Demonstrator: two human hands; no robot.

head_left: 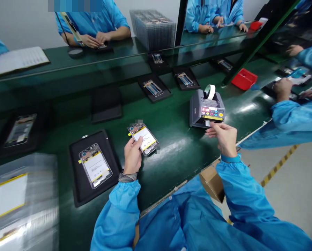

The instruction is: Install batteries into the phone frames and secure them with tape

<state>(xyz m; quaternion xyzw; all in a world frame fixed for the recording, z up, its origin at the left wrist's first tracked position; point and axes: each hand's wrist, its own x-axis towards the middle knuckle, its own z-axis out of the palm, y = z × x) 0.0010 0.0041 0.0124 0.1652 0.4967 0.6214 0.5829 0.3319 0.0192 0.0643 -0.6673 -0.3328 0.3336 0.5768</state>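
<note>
Held in my left hand (133, 155) is an opened phone body (147, 142) with a white battery, its thumb lying across the battery's edge. My right hand (225, 136) pinches with thumb and forefinger at a short white piece of tape (207, 123) at the front slot of a grey tape dispenser (198, 108). A white tape roll (210, 91) sits in the top of the dispenser. Left of my left hand, a second opened phone (96, 166) with a white battery lies in a black tray (76, 184).
More black trays with phone parts (153, 88) stand on the green bench (169, 118). Clear plastic trays (41, 195) are stacked at the near left, and another stack (156, 33) stands at the back. A red bin (243, 79) is by the post. Co-workers sit opposite and at right.
</note>
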